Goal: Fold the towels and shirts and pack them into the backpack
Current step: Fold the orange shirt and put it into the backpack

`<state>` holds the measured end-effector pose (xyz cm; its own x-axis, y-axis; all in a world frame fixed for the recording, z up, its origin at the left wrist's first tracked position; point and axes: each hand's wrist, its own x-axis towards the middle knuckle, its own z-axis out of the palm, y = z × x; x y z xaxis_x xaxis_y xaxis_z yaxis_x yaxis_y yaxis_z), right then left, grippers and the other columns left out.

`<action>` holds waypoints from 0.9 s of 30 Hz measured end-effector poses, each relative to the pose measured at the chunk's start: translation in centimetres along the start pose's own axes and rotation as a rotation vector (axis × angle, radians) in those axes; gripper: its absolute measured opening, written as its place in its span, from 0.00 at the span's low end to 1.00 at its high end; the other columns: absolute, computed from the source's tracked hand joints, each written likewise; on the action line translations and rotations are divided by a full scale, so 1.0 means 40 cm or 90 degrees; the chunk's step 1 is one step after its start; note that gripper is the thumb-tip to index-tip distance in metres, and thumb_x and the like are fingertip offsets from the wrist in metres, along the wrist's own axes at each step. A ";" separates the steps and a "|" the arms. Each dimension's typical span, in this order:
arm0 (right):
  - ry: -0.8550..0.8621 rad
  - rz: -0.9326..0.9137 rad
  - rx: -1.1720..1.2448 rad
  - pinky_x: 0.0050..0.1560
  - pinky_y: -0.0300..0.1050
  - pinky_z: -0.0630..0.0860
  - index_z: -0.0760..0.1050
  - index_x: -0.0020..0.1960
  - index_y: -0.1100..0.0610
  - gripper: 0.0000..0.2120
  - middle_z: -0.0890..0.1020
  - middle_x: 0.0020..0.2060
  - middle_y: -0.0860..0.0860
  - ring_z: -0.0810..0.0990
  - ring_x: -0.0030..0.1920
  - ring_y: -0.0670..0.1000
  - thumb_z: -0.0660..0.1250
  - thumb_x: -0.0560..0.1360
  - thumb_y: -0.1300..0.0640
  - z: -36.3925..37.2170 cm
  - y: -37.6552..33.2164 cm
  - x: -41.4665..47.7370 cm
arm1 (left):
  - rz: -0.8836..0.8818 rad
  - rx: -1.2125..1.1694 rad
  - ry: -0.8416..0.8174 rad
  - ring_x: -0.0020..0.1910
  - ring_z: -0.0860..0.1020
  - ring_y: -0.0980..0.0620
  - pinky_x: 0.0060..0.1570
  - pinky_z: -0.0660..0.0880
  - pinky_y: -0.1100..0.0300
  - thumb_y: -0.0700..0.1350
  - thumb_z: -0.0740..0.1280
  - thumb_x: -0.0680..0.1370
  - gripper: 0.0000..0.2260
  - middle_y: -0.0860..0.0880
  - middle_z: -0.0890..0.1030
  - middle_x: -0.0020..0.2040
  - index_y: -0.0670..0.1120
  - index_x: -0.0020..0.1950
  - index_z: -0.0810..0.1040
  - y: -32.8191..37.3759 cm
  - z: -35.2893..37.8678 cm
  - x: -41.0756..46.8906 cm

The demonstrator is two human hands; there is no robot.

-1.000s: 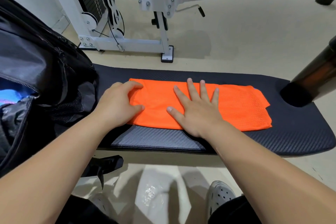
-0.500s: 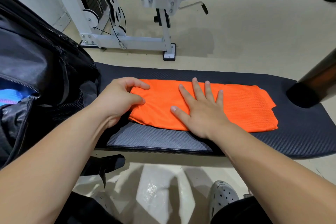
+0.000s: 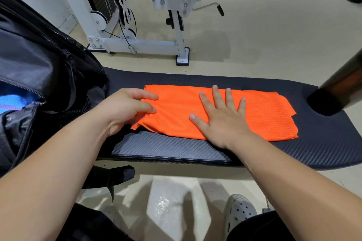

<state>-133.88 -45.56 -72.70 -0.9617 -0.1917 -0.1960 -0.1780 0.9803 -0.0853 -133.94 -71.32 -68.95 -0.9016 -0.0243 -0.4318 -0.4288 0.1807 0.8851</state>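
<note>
Bright, even light from overhead; soft shadows lie on the floor (image 3: 172, 188) below me. A pale sheen sits on my bench (image 3: 168, 146). The wide lens bends the edges.

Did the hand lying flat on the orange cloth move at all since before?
No. The right hand still lies flat on the orange cloth, fingertips at its far edge, wrist above the right end of the grey patch.
</note>
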 end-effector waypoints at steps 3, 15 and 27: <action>-0.001 -0.001 0.003 0.74 0.71 0.34 0.38 0.81 0.40 0.39 0.35 0.81 0.49 0.32 0.79 0.60 0.40 0.75 0.25 -0.001 0.000 -0.001 | 0.015 0.024 0.010 0.26 0.74 0.55 0.24 0.69 0.65 0.34 0.75 0.72 0.14 0.47 0.79 0.36 0.47 0.54 0.84 0.001 0.010 -0.006; -0.019 -0.017 0.090 0.74 0.69 0.32 0.41 0.81 0.41 0.39 0.37 0.81 0.49 0.32 0.79 0.59 0.42 0.76 0.25 -0.011 -0.056 0.007 | 0.104 0.020 0.130 0.23 0.67 0.50 0.18 0.67 0.64 0.27 0.70 0.71 0.22 0.46 0.71 0.31 0.51 0.57 0.84 0.025 -0.010 -0.028; 0.160 -0.050 0.539 0.71 0.35 0.52 0.63 0.78 0.55 0.26 0.65 0.77 0.52 0.59 0.78 0.49 0.55 0.84 0.44 -0.105 0.051 -0.027 | 0.278 0.341 0.175 0.23 0.75 0.53 0.24 0.76 0.56 0.36 0.72 0.71 0.20 0.50 0.82 0.39 0.58 0.56 0.84 0.231 0.090 -0.151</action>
<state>-134.09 -43.17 -68.58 -0.9884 -0.1430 0.0519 -0.1264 0.5825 -0.8029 -132.24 -65.98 -58.78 -0.9955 -0.0726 0.0606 -0.0054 0.6835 0.7299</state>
